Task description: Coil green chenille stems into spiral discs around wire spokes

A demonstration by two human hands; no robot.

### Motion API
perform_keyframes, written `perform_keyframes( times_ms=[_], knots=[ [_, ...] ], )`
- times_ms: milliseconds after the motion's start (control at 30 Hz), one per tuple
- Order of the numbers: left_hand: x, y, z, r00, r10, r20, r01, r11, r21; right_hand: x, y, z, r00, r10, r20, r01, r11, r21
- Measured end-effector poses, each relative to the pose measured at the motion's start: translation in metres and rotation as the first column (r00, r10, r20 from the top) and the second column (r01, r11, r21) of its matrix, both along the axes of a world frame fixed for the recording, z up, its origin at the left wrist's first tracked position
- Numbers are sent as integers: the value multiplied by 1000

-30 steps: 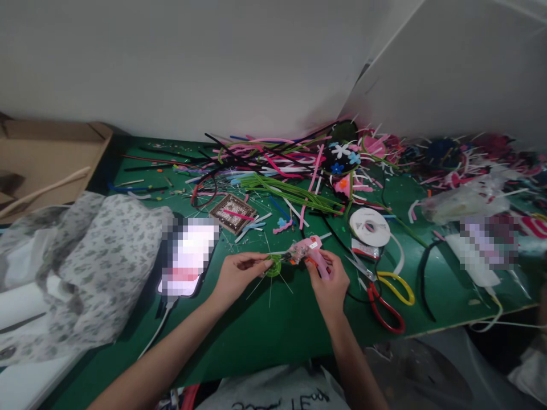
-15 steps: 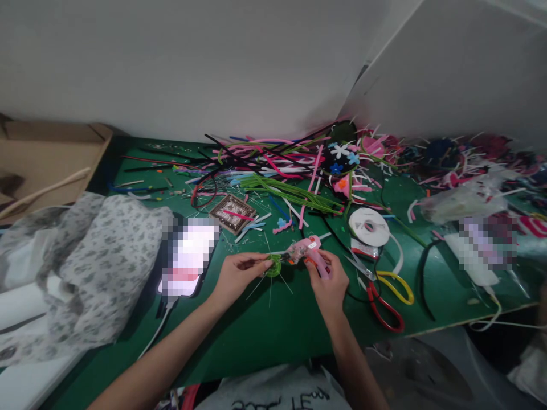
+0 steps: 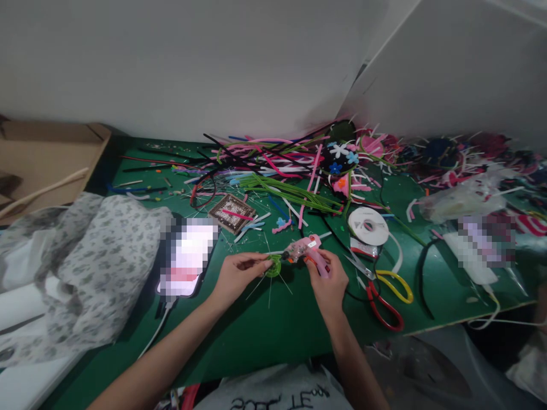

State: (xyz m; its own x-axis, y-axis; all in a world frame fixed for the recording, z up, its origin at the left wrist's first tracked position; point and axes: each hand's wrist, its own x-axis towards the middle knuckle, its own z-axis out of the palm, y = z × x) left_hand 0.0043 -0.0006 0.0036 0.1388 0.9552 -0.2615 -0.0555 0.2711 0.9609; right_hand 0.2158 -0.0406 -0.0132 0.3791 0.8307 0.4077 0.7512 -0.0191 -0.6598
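green coil (image 3: 273, 266) is pinched in the left hand's (image 3: 244, 272) closed fingertips. the right hand (image 3: 331, 279) wraps the pink glue gun (image 3: 311, 251).

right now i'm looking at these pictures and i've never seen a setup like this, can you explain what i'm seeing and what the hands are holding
There is no robot here: these are a person's own bare hands, seen by one camera worn on the head, looking forward and down. All the pictures share that view.

The left hand pinches a small green coiled piece with thin pale strands sticking out. The right hand grips a pink glue gun, its nozzle pointing at the coil.

On the green table lie a lit phone at left, scissors and a white spool at right, and a heap of colourful fuzzy stems behind.
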Motion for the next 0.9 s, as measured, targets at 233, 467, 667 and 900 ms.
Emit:
perform_keyframes(
  times_ms=[233,467,667,900],
  knots=[
    [-1,1,-2,1000,-1,2,1,1000,-3,1,-1,-1,999,-18,-49,19,1000,13],
    [-2,1,-3,1000,-5,-3,5,1000,-3,1,-2,-2,999,-19,-44,21,999,29],
    [-1,2,0,1000,13,-6,-13,1000,-3,2,-2,-2,999,-22,-31,22,999,30],
    [-1,0,-1,1000,4,-11,-3,1000,11,3,-2,-2,998,-56,-31,58,996,66]
  ],
)
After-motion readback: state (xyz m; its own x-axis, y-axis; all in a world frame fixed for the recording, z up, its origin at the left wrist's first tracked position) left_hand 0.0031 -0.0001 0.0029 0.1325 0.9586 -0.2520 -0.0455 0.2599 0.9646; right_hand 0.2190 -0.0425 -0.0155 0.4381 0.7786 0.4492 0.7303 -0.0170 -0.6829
